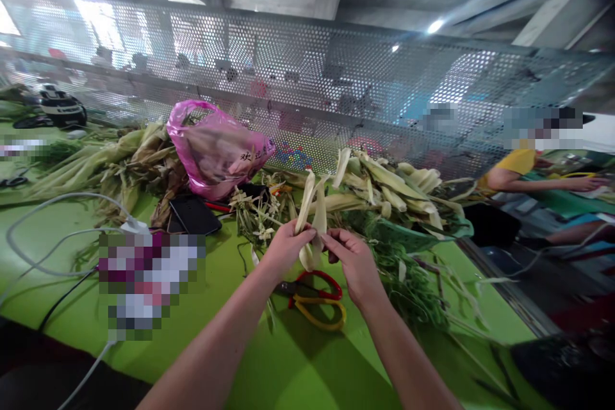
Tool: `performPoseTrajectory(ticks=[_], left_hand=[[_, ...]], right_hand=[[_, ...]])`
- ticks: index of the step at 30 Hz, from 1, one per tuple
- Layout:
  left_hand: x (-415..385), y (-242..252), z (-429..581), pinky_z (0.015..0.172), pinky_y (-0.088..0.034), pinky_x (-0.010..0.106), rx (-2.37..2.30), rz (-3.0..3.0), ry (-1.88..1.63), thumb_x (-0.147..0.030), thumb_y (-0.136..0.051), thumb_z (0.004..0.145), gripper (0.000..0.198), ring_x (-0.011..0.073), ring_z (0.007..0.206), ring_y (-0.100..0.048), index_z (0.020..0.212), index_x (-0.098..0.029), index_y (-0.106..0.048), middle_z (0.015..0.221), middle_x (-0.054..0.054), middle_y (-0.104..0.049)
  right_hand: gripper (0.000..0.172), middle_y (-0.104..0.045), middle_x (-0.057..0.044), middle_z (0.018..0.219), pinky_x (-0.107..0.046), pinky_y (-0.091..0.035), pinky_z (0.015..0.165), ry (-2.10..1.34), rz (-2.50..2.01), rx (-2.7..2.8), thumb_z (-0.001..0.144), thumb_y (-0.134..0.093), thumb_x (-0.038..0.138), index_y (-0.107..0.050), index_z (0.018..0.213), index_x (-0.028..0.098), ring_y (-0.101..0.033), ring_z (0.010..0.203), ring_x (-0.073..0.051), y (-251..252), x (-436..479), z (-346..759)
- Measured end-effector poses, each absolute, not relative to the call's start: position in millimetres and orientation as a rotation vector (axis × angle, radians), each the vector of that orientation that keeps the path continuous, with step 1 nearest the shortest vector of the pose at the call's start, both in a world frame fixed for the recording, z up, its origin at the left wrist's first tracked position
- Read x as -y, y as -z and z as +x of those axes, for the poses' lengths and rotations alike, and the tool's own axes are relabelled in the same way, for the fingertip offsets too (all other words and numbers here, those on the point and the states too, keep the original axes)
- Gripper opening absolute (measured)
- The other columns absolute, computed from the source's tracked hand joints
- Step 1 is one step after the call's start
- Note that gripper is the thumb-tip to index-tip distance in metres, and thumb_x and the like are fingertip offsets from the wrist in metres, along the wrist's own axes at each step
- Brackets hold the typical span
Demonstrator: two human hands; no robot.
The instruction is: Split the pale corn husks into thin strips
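Pale dried corn husks stand upright between my two hands above the green table. My left hand pinches the husks from the left near their lower part. From the right, my right hand has its thumb and fingers closed on the edge of the same husks. Scissors with one red and one yellow handle lie on the table just below my hands. A green basket heaped with more husks sits behind and right of my right hand.
A pink plastic bag stands at the back left beside piled husks. A dark phone and white cables lie left. Green strands lie right. A person in a yellow sleeve is farther right.
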State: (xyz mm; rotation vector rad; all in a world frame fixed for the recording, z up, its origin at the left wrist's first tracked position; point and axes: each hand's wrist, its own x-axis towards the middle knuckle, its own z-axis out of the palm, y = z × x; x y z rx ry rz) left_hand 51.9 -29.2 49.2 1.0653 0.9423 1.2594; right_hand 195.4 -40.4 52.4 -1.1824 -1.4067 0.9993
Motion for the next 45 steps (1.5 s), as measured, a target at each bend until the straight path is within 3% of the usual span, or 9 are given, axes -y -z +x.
performPoseTrajectory(ticks=[10, 17, 36, 45], left_hand=[[24.4, -47.0, 52.1, 0.067, -0.043, 0.024, -0.898, 1.147, -1.326, -0.028, -0.07, 0.067, 0.016, 0.0134, 0.065, -0.055, 0.073, -0.014, -0.063, 0.069, 0.002, -0.063], [24.2, -44.9, 51.2, 0.067, -0.044, 0.024, -0.893, 1.195, -1.272, -0.028, -0.071, 0.068, 0.019, 0.0141, 0.067, -0.057, 0.079, -0.013, -0.066, 0.073, 0.004, -0.066], [21.5, -34.2, 55.4, 0.06, -0.037, 0.022, -0.875, 1.222, -1.202, -0.025, -0.06, 0.073, 0.012, 0.0103, 0.061, -0.047, 0.078, -0.014, -0.059, 0.068, 0.0, -0.056], [19.1, -36.9, 53.8, 0.055, -0.034, 0.021, -0.877, 1.03, -1.294, -0.022, -0.064, 0.065, 0.01, 0.0085, 0.054, -0.044, 0.07, -0.014, -0.059, 0.06, -0.002, -0.053]], right_hand=[[0.032, -0.059, 0.0, 0.065, -0.024, -0.039, 0.052, -0.898, -1.255, 1.447, 0.067, -0.073, 0.047, -0.064, 0.074, 0.017, -0.049, 0.059, -0.014, -53.8, 38.3, 198.5], [0.027, -0.057, 0.001, 0.064, -0.024, -0.038, 0.053, -0.944, -1.213, 1.444, 0.069, -0.071, 0.043, -0.063, 0.074, 0.017, -0.047, 0.058, -0.013, -54.0, 38.4, 197.8], [0.025, -0.049, 0.003, 0.065, -0.024, -0.037, 0.055, -1.209, -1.114, 1.457, 0.07, -0.073, 0.039, -0.058, 0.072, 0.018, -0.042, 0.06, -0.012, -57.5, 39.6, 199.3], [0.016, -0.063, -0.001, 0.084, -0.027, -0.043, 0.066, -1.407, -0.898, 1.295, 0.076, -0.069, 0.03, -0.057, 0.075, 0.02, -0.054, 0.066, -0.013, -67.9, 50.7, 195.9]])
